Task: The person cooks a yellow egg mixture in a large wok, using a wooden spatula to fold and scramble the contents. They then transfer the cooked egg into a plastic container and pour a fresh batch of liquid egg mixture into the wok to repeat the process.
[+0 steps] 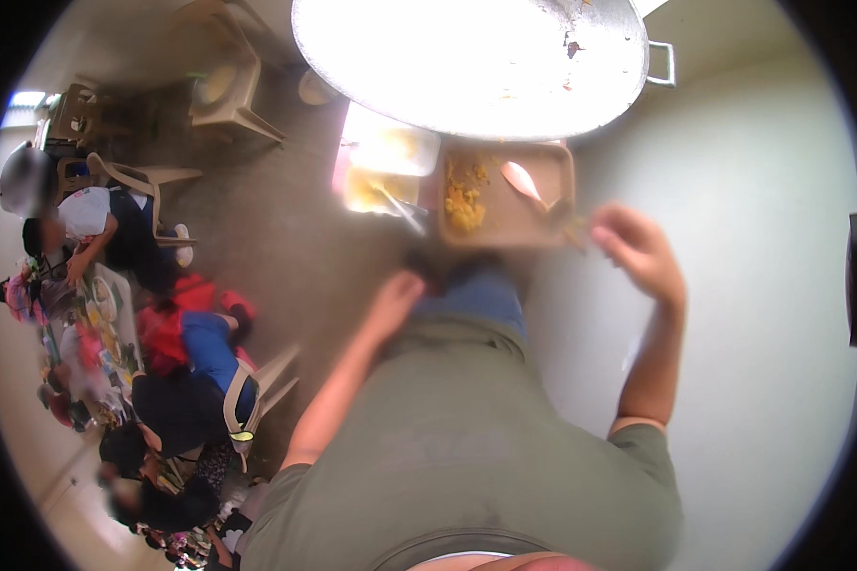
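My right hand (pixel 640 252) hovers just right of the brown tray (pixel 505 228), its fingers bent together and blurred. What they hold, if anything, I cannot make out. A small smeared brownish-green thing (pixel 574 230) shows between the fingertips and the tray's near right corner. On the tray lie yellow food pieces (pixel 466 202) and a pale pinkish spoon (pixel 521 179). My left hand (pixel 397 300) hangs low, beside my blue trousers (pixel 476 297), near the tray's front left. Its fingers are smeared, so their closing is unclear.
Behind the tray stands a large metal pot (pixel 467 119) with a side handle. Left of the tray, a container of yellowish food (pixel 376 192) has a utensil in it. A wall (pixel 762 285) rises at right. People sit at a long table (pixel 114 295) at left, among plastic chairs (pixel 238 90).
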The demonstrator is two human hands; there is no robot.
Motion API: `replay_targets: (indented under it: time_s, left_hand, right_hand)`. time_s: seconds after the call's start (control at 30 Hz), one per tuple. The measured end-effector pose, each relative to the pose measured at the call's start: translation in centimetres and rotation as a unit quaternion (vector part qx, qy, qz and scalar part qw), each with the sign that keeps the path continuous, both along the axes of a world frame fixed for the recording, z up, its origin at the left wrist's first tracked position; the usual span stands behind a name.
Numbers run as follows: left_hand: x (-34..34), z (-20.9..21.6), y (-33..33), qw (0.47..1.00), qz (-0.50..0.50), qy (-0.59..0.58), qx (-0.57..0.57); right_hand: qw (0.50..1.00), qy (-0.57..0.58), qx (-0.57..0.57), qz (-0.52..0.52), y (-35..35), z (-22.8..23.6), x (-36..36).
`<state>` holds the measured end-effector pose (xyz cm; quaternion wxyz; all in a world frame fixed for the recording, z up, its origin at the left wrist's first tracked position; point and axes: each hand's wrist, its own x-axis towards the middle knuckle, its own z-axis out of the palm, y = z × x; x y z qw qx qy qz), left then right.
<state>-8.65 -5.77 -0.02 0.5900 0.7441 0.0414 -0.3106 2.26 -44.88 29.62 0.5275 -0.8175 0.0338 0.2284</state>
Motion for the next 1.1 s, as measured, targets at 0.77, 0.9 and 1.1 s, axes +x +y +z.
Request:
replay_targets:
  time_s: [0.77,0.9,1.1]
  left_hand:
    - [-0.3,2.4,-10.8,0.984,0.178,0.011,-0.015]
    - [0.1,2.7,-12.4,0.984,0.178,0.017,-0.012]
    - [0.9,1.9,-14.5,0.988,0.151,0.002,-0.019]
  right_hand:
    - [0.752,-0.354,-0.235,0.504,3.3,-4.0,30.8]
    - [0.816,-0.250,-0.289,0.435,5.1,2.1,28.5]
    - [0.790,-0.288,-0.310,0.445,2.8,-4.9,33.9]
